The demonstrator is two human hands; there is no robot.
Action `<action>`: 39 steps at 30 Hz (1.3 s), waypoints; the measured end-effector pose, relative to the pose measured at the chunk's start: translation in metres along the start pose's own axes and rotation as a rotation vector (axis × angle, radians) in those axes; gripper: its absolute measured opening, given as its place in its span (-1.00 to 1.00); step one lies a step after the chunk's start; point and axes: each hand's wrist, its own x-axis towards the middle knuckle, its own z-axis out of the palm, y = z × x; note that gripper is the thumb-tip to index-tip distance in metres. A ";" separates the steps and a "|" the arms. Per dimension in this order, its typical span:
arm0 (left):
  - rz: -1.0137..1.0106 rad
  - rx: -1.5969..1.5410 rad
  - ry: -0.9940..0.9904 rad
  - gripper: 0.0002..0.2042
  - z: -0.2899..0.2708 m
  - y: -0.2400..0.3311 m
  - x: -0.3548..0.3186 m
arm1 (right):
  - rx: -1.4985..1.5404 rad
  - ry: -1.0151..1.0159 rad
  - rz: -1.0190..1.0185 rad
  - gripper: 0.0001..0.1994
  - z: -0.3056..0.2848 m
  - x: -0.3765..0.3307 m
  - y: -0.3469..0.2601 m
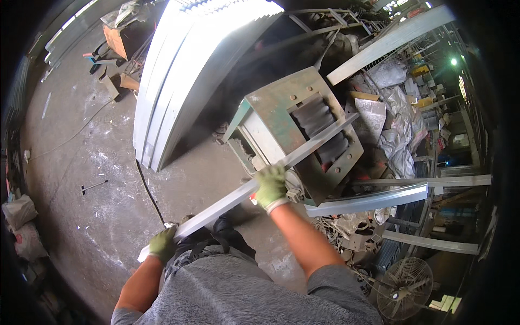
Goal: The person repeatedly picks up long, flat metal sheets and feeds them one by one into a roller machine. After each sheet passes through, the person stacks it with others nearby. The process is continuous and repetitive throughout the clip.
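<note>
A long pale metal bar (222, 205) slants across in front of me, from the lower left up to the right. My left hand (162, 244), in a greenish work glove, is closed around it near its lower left end. Farther along, my right hand (271, 186), gloved alike, grips the bar beside a worn green and grey metal machine (273, 111). The bar's far end lies across the front of the machine's opening, where dark ridged rollers (314, 120) show. My right fingers partly hide the bar.
A tall stack of shiny metal profiles (179, 70) stands beyond the bar. To the right lie a silvery channel (374, 200), crumpled plastic sheeting (401, 130) and a caged fan (403, 290). A dark cable (149, 192) crosses the concrete floor (81, 162).
</note>
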 end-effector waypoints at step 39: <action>0.007 -0.305 -0.208 -0.38 -0.073 0.237 0.156 | -0.026 0.346 -0.022 -0.69 -0.028 0.081 0.183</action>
